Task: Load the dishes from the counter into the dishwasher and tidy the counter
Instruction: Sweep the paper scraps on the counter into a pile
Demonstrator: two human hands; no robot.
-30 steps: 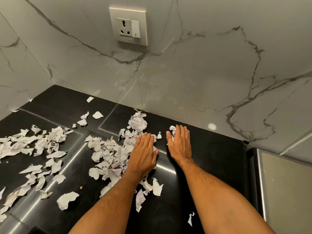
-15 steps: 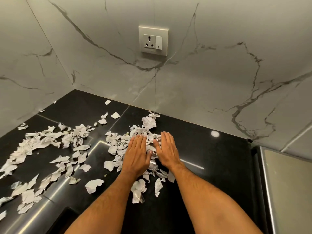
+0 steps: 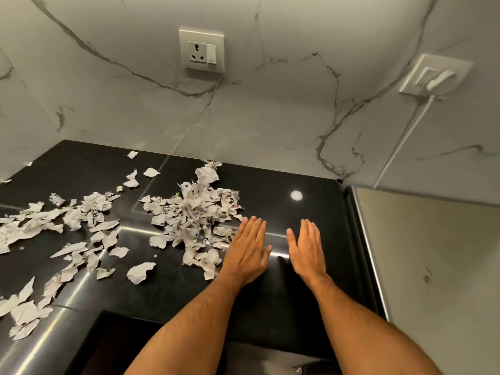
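Torn white paper scraps lie all over the black counter (image 3: pixel 311 217). A heaped pile of scraps (image 3: pixel 198 215) sits mid-counter, and looser scraps (image 3: pixel 48 228) spread to the left. My left hand (image 3: pixel 249 250) lies flat on the counter, fingers straight, its left edge against the pile's right side. Flat and empty, my right hand (image 3: pixel 307 247) rests on bare counter a little to the right, fingers together. No dishes or dishwasher are in view.
A marble wall rises behind the counter with a socket (image 3: pixel 201 51) and a plugged-in adapter (image 3: pixel 435 77) with a white cable. A steel-edged appliance (image 3: pixel 422 261) stands at the right. The counter's front edge (image 3: pixel 162 318) is near my forearms.
Both hands swept together over the pile, then moved right and apart. The scraps are now bunched into a tighter heap to the left of my left hand.
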